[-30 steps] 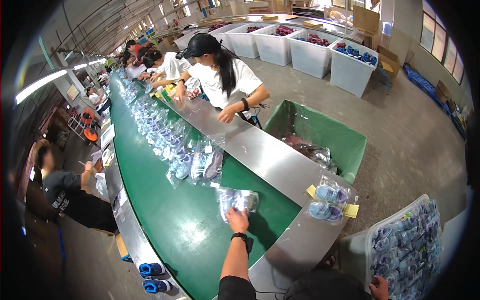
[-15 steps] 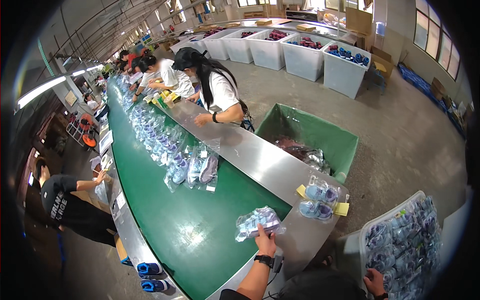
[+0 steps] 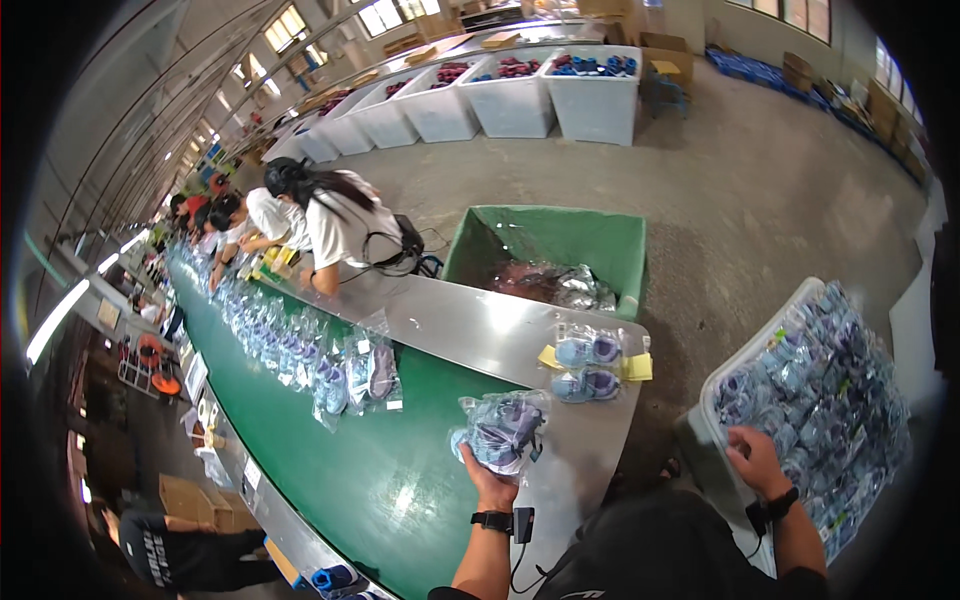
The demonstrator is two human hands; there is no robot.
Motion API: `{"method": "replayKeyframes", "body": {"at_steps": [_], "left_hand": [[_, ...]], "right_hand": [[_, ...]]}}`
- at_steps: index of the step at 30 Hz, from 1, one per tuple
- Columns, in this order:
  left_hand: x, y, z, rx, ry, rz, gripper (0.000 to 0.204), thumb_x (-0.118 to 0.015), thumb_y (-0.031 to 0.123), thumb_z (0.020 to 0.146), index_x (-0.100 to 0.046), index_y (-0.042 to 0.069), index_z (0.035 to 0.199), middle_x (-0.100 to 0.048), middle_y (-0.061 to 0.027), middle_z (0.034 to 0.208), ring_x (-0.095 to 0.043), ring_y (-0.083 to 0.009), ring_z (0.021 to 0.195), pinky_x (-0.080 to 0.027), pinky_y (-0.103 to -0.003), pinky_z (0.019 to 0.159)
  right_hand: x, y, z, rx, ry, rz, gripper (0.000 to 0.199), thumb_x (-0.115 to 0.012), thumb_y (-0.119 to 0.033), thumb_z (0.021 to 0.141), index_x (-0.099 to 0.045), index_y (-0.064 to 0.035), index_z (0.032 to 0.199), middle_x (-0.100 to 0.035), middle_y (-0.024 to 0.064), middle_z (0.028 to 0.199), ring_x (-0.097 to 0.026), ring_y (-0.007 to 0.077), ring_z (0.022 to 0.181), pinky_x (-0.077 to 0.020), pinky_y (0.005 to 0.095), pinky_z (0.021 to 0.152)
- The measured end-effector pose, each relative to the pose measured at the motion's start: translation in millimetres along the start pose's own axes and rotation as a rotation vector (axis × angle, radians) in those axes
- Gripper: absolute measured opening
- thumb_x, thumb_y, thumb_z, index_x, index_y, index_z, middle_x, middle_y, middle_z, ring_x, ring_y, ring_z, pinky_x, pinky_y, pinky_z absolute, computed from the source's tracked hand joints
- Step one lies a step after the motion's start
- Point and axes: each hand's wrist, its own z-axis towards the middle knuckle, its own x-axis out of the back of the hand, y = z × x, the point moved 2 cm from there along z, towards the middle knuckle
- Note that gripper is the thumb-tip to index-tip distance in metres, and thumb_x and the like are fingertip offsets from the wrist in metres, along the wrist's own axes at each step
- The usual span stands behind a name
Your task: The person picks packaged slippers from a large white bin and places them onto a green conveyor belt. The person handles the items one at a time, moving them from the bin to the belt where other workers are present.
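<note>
My left hand (image 3: 492, 479) grips a clear plastic bag of purple-blue shoes (image 3: 500, 430) at the near edge of the green conveyor belt (image 3: 350, 470), where it meets the steel side table (image 3: 470, 325). My right hand (image 3: 758, 460) rests on the rim of a white bin (image 3: 715, 400) at my right, filled with several bagged shoes (image 3: 820, 390). Two small blue shoes (image 3: 590, 365) lie on yellow cards on the steel table just beyond the held bag.
A row of several bagged shoes (image 3: 330, 365) runs up the belt. Workers (image 3: 335, 225) lean over the steel table farther along. A green bin (image 3: 560, 245) holds plastic bags behind the table. White tubs (image 3: 520, 95) stand at the back. A person (image 3: 170, 550) crouches at lower left.
My left hand has drawn the bag of shoes off the middle of the belt toward the right, to its near edge. My right hand stays at the white bin.
</note>
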Motion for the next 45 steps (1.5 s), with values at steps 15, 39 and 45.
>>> {"method": "replayKeyframes", "body": {"at_steps": [15, 39, 45], "left_hand": [[-158.2, -79.7, -63.4, 0.526, -0.263, 0.094, 0.08, -0.036, 0.069, 0.102, -0.043, 0.01, 0.155, -0.054, -0.0175, 0.149, -0.058, -0.0386, 0.128, -0.053, -0.052, 0.101], [-250.7, -286.5, -89.7, 0.923, -0.212, 0.516, 0.068, -0.04, 0.065, 0.104, -0.055, 0.008, 0.138, -0.065, -0.0105, 0.119, -0.065, -0.0301, 0.105, -0.054, -0.047, 0.091], [-209.0, -276.2, -58.9, 0.72, -0.057, 0.656, 0.055, -0.049, 0.052, 0.106, -0.056, 0.006, 0.136, -0.064, -0.0097, 0.103, -0.064, -0.0284, 0.095, -0.054, -0.043, 0.085]], "right_hand": [[41.4, -147.2, 61.1, 0.573, -0.02, -0.059, 0.049, -0.077, -0.021, 0.087, -0.064, -0.0077, 0.131, -0.065, 0.0126, 0.124, -0.062, 0.033, 0.116, -0.0509, 0.0426, 0.1], [151.8, 30.4, 88.0, 0.23, 0.008, -0.14, 0.068, -0.081, -0.039, 0.066, -0.059, -0.0034, 0.119, -0.063, 0.0161, 0.106, -0.065, 0.0366, 0.102, -0.0492, 0.0499, 0.083], [279.7, 172.8, 157.5, 0.017, 0.373, -0.225, 0.057, -0.082, -0.038, 0.07, -0.059, -0.0023, 0.108, -0.061, 0.0182, 0.1, -0.06, 0.0405, 0.094, -0.0483, 0.0496, 0.08]]}}
